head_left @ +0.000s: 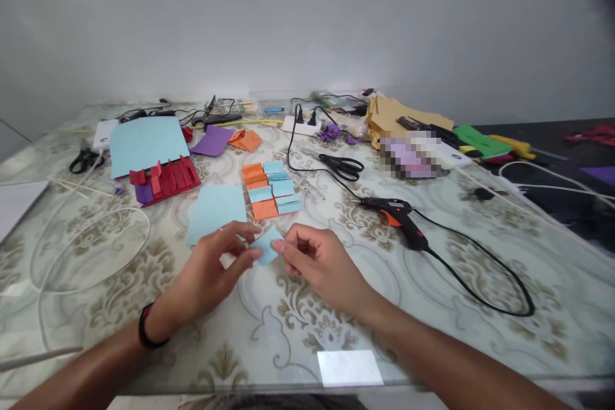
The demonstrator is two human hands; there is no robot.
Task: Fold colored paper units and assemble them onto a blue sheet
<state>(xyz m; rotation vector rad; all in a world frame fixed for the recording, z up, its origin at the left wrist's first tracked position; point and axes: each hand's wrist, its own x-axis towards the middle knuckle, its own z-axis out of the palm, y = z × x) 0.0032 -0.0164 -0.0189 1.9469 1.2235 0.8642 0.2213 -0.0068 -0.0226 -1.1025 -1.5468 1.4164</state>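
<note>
Both of my hands pinch one small light blue paper piece (266, 245) just above the table. My left hand (211, 266) grips its left edge between thumb and fingers; a black band circles that wrist. My right hand (314, 261) holds the right edge with curled fingers. Directly behind lies a light blue paper sheet (216, 210), and beside it a cluster of folded orange and blue paper pieces (271, 189).
A black and orange glue gun (396, 216) lies to the right with its cord looping across the patterned table (432, 307). Black scissors (343, 166), a red folded paper piece (166, 179), a large blue sheet (144, 143), a power strip (300, 126) and paper scraps fill the back.
</note>
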